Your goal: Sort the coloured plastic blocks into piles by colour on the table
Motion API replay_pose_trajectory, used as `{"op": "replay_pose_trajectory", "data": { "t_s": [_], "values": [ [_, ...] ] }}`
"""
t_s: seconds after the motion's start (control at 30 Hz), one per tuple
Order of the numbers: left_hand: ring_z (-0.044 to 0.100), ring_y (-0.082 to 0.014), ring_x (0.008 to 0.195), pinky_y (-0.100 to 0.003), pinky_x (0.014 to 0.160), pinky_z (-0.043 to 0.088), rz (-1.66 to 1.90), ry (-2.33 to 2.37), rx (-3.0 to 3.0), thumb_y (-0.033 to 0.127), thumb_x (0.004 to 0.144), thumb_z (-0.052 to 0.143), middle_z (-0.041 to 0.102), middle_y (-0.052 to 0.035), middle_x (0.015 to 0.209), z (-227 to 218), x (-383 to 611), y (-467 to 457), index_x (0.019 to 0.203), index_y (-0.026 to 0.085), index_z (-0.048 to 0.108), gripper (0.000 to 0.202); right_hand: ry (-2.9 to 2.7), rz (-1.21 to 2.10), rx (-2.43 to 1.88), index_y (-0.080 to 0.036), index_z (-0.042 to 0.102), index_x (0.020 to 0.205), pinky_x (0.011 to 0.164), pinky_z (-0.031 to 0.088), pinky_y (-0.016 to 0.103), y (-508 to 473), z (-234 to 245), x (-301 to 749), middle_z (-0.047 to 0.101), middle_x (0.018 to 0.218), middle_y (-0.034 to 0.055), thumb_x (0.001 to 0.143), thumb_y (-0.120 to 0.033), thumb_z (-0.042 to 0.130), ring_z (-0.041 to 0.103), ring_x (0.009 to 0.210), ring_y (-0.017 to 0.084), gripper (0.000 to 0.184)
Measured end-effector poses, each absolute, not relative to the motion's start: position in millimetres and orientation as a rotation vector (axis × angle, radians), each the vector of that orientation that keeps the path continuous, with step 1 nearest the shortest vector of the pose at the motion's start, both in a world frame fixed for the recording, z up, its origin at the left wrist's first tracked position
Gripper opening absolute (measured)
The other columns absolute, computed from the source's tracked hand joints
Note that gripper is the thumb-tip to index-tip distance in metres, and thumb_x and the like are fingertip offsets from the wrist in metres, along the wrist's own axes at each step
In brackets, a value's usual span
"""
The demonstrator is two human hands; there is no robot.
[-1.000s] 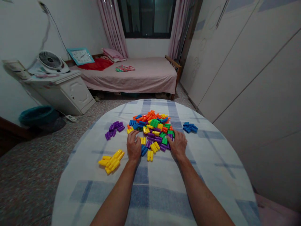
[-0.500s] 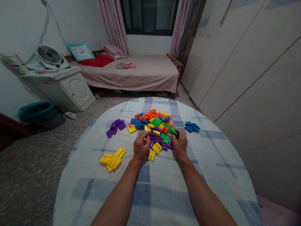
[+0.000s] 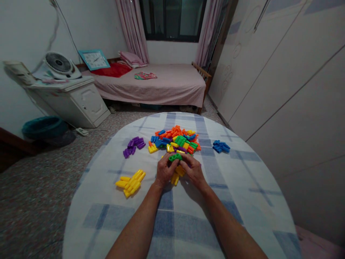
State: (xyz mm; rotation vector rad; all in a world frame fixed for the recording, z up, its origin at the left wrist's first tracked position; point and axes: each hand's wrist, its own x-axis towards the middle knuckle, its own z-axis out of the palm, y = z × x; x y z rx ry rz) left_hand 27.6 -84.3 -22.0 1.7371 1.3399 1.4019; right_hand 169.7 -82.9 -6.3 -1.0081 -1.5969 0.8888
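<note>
A green toy building piece (image 3: 175,157), with round holes facing me, is held between my two hands above the table. My left hand (image 3: 165,169) pinches its left end, and my right hand (image 3: 193,170) grips its right end. Just below my thumbs lie yellow pieces (image 3: 175,177), partly covered by my fingers. Beyond my hands spreads a mixed pile of orange (image 3: 176,131), blue, green, yellow and purple pieces. Some purple pieces near the pile's front are hidden by my hands.
Yellow pieces (image 3: 131,183) are grouped at left, purple ones (image 3: 134,146) behind them, and blue ones (image 3: 221,146) at right. Everything lies on a round table with a checked cloth (image 3: 194,230). A bed (image 3: 161,88) stands beyond, a wardrobe (image 3: 291,90) at right.
My hands have come together from either side of the pile's front. The green piece is now held up between them, and my right hand has moved left.
</note>
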Motion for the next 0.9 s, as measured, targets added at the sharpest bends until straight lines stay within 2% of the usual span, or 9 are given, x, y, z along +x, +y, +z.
{"op": "replay_pose_trajectory", "data": {
  "t_s": [0.1, 0.2, 0.27, 0.33, 0.43, 0.53, 0.63, 0.73, 0.9],
  "values": [
    [0.062, -0.0167, 0.092, -0.029, 0.085, 0.049, 1.400, 1.284, 1.637, 0.039, 0.086, 0.053, 0.066, -0.0052, 0.096, -19, 31, -84, 0.095, 0.019, 0.064, 0.025, -1.664, 0.910, -1.018, -0.024, 0.060, 0.121, 0.088, 0.050, 0.034, -81, -12, 172, 0.065, 0.117, 0.0038, 0.079, -0.025, 0.059, 0.062, 0.101, 0.019, 0.042],
    [0.062, -0.0164, 0.091, -0.027, 0.084, 0.049, 1.392, 1.259, 1.556, 0.042, 0.083, 0.056, 0.067, -0.0047, 0.096, -17, 32, -84, 0.093, 0.018, 0.065, 0.027, -1.675, 0.954, -1.048, -0.024, 0.054, 0.128, 0.085, 0.051, 0.033, -80, -18, 172, 0.065, 0.113, 0.0027, 0.080, -0.026, 0.059, 0.063, 0.093, 0.017, 0.048],
    [0.061, -0.0139, 0.078, -0.025, 0.072, 0.049, 1.425, 1.278, 1.403, 0.045, 0.082, 0.057, 0.065, -0.0026, 0.085, -19, 27, -81, 0.089, 0.018, 0.064, 0.029, -1.711, 0.948, -1.071, -0.024, 0.055, 0.127, 0.081, 0.051, 0.031, -79, -18, 173, 0.066, 0.103, 0.0018, 0.079, -0.026, 0.059, 0.062, 0.087, 0.016, 0.048],
    [0.054, -0.0098, 0.060, -0.021, 0.057, 0.045, 1.525, 1.292, 1.180, 0.048, 0.082, 0.056, 0.059, 0.0013, 0.069, -22, 19, -76, 0.083, 0.017, 0.061, 0.031, -1.757, 0.859, -1.116, -0.022, 0.059, 0.123, 0.079, 0.050, 0.030, -79, -16, 175, 0.066, 0.097, 0.0021, 0.079, -0.026, 0.060, 0.061, 0.083, 0.016, 0.044],
    [0.044, -0.0069, 0.050, -0.019, 0.050, 0.038, 1.694, 1.307, 0.969, 0.050, 0.082, 0.057, 0.051, 0.0047, 0.060, -28, 4, -67, 0.077, 0.017, 0.058, 0.033, -1.702, 0.682, -1.177, -0.021, 0.064, 0.114, 0.079, 0.049, 0.030, -77, -12, 179, 0.066, 0.099, 0.0041, 0.080, -0.028, 0.059, 0.060, 0.084, 0.017, 0.035],
    [0.047, -0.0077, 0.054, -0.020, 0.054, 0.040, 1.701, 1.360, 1.057, 0.047, 0.082, 0.058, 0.052, 0.0044, 0.060, -31, -1, -63, 0.079, 0.016, 0.061, 0.031, -1.620, 0.613, -1.211, -0.019, 0.065, 0.110, 0.079, 0.050, 0.031, -75, -10, 185, 0.066, 0.097, 0.0046, 0.084, -0.031, 0.057, 0.061, 0.083, 0.017, 0.030],
    [0.057, -0.0119, 0.072, -0.024, 0.070, 0.047, 1.616, 1.355, 1.375, 0.038, 0.084, 0.059, 0.061, 0.0001, 0.074, -31, 6, -66, 0.090, 0.016, 0.066, 0.024, -1.669, 0.524, -1.194, -0.020, 0.064, 0.110, 0.090, 0.048, 0.035, -74, -9, 188, 0.066, 0.105, 0.0061, 0.085, -0.032, 0.058, 0.060, 0.096, 0.020, 0.029],
    [0.060, -0.0158, 0.092, -0.029, 0.085, 0.048, 1.521, 1.268, 1.724, 0.030, 0.085, 0.060, 0.065, -0.0040, 0.095, -30, 17, -71, 0.106, 0.020, 0.067, 0.025, -1.756, 0.460, -1.095, -0.022, 0.059, 0.123, 0.101, 0.042, 0.038, -75, -6, 186, 0.060, 0.120, 0.0073, 0.086, -0.033, 0.059, 0.054, 0.114, 0.021, 0.038],
    [0.061, -0.0174, 0.101, -0.032, 0.090, 0.049, 1.407, 1.209, 1.992, 0.018, 0.084, 0.056, 0.065, -0.0063, 0.107, -36, 24, -73, 0.120, 0.022, 0.062, 0.037, -1.870, 0.502, -0.990, -0.024, 0.049, 0.134, 0.108, 0.038, 0.038, -80, -2, 176, 0.052, 0.134, 0.0074, 0.087, -0.029, 0.058, 0.046, 0.126, 0.021, 0.048]
  ]
}}
